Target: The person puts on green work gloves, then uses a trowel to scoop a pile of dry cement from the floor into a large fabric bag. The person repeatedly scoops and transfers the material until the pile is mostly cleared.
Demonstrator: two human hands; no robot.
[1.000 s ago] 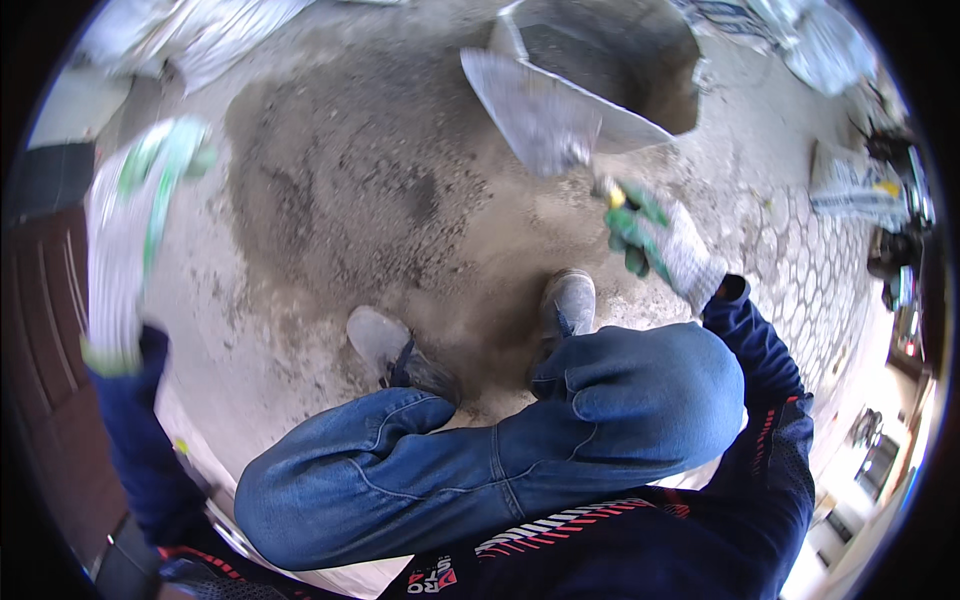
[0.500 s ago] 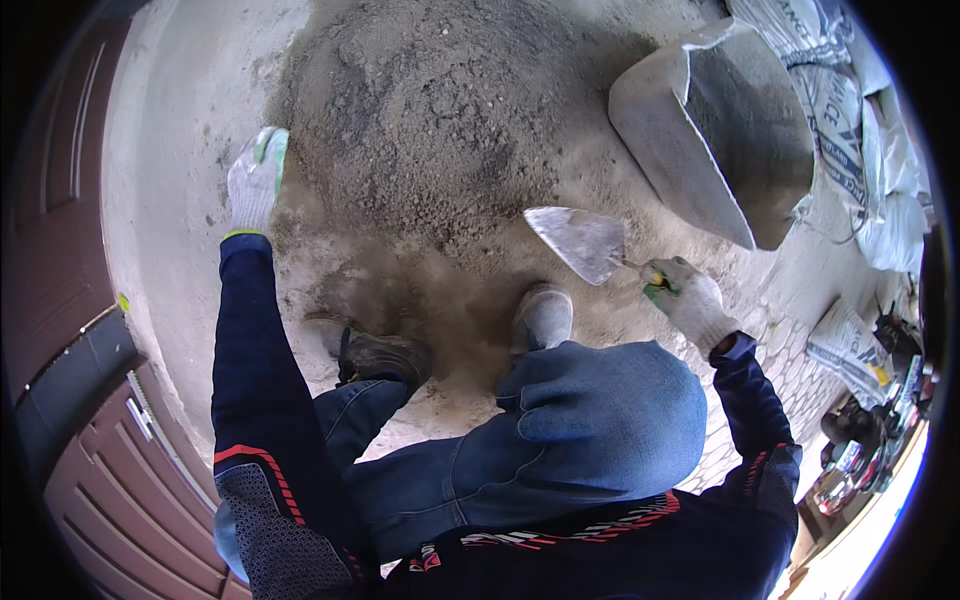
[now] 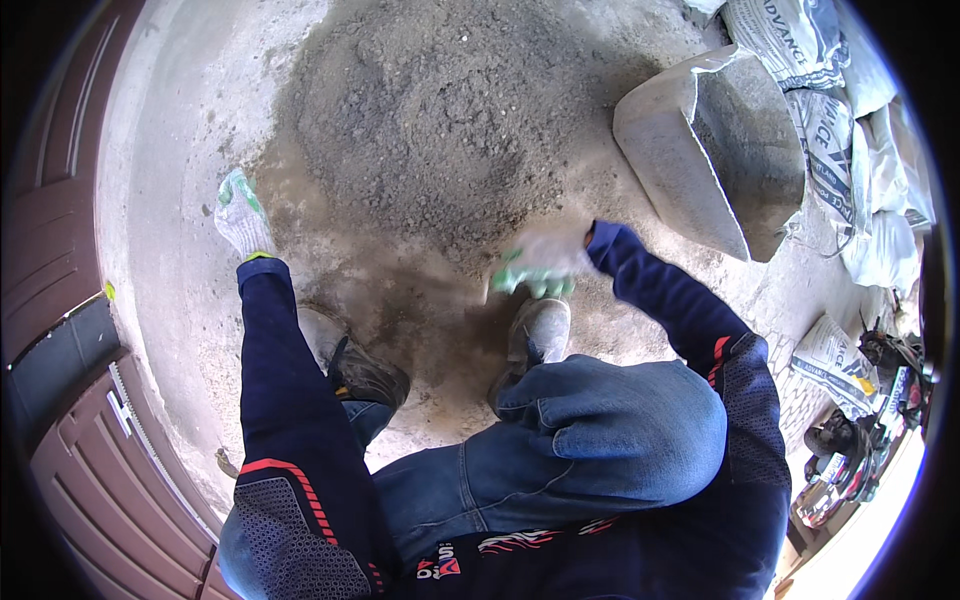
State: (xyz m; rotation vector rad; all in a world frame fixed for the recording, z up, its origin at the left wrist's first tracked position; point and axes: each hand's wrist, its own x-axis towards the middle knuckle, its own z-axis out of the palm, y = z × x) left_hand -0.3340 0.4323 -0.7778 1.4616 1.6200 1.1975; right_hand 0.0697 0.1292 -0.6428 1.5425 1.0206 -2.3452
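My left hand (image 3: 243,214), in a white glove with green patches, hovers over the concrete at the left edge of the grey mortar heap (image 3: 430,130). It holds nothing, and its fingers are loosely stretched. Between the heap and my feet, my right hand (image 3: 545,265) in a matching glove is smeared by motion. Its fingers are closed on the pointing trowel, whose blade (image 3: 440,287) shows only as a faint brownish streak to the left of the glove, low over the dusty floor. The trowel's handle is hidden in my grip.
A cut-open grey plastic container (image 3: 655,145) lies tipped at the upper right, beside stacked cement bags (image 3: 825,150). Another bag (image 3: 835,365) and assorted gear (image 3: 840,440) are at the right. My shoes (image 3: 540,330) stand at the heap's near edge; a brown panelled door (image 3: 130,480) is at left.
My right hand has swept left with the trowel, from beside the container to just above my right shoe. My left hand has drawn slightly nearer and left, away from the heap.
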